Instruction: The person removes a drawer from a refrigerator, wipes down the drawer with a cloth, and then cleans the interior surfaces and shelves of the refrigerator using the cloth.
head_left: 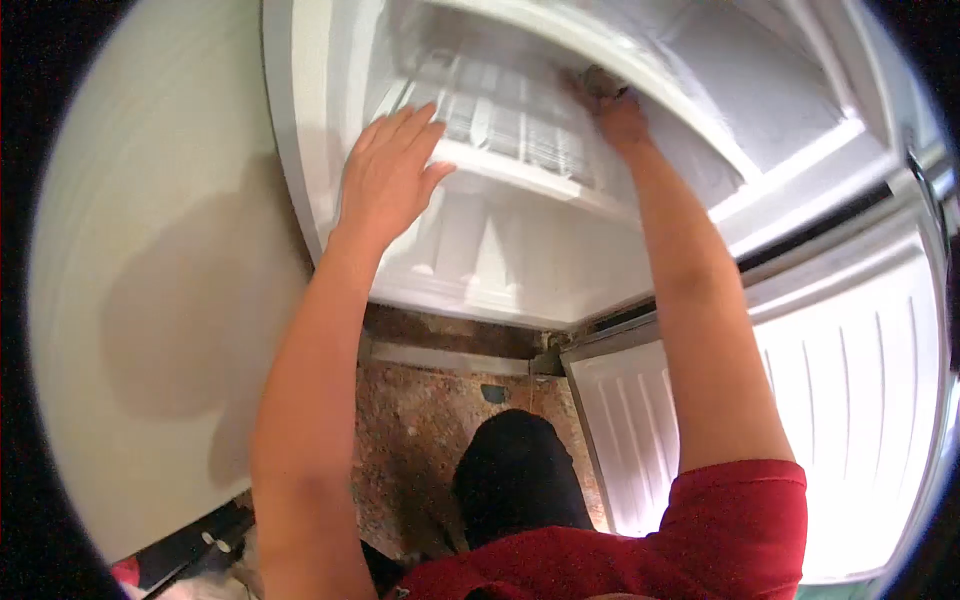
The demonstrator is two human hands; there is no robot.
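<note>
My left hand (pixel 392 178) is open, its fingers stretched out over the left end of a white ribbed shelf (pixel 515 150) inside the fridge (pixel 470 225). Whether the fingertips touch the shelf I cannot tell. Deeper in on the right, my right hand (pixel 622 120) is closed around a small greyish, crumpled-looking thing (pixel 600 82). Motion blur and the fingers hide what kind of thing it is. It is close to the inner back or side wall, beneath the curved white edge of an upper shelf (pixel 690 110).
The fridge door (pixel 850 400) stands wide open on the right, with a ribbed inner face. A pale wall (pixel 150 250) runs along the left side. Brown speckled floor (pixel 410 430) lies below, with a dark shoe or knee (pixel 520 475) in front of the fridge.
</note>
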